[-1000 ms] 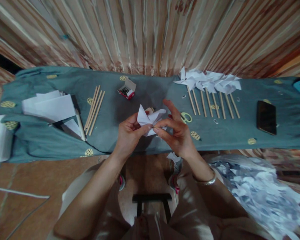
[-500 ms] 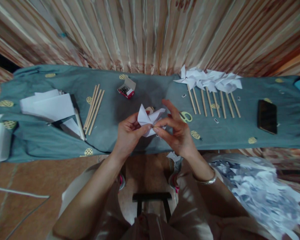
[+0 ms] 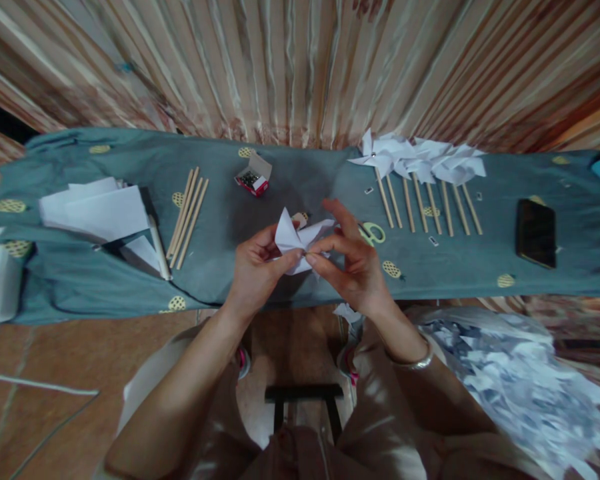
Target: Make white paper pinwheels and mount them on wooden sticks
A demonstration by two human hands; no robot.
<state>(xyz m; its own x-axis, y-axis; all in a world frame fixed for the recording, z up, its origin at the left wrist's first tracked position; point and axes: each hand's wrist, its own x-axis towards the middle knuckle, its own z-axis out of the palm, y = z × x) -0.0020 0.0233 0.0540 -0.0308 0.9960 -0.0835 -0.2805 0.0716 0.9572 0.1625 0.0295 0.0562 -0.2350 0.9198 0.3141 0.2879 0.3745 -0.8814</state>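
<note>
Over the table's front half, a white paper pinwheel (image 3: pixel 300 237) with folded, pointed blades is held between my two hands. My left hand (image 3: pixel 257 270) is closed on its left side, thumb pressed at the middle. The thumb and index finger of my right hand (image 3: pixel 355 267) pinch at the pinwheel's centre, the other fingers raised. Any small pin between those fingertips is too small to make out. Behind the pinwheel sits an open red box (image 3: pixel 254 179) of small metallic pins. Green-handled scissors (image 3: pixel 373 233) lie partly hidden beside my right hand.
Several wooden sticks (image 3: pixel 187 220) lie left on the green cloth (image 3: pixel 220 280), near white paper sheets (image 3: pixel 100 213). Finished pinwheels on sticks (image 3: pixel 425 163) line the back right. A phone (image 3: pixel 536 233) lies farther right. A bag of paper pieces (image 3: pixel 520 373) stands below the table.
Both hands stay almost in place on the pinwheel. Its right-hand blades have turned slightly, and the right fingertips have shifted a little at its centre.
</note>
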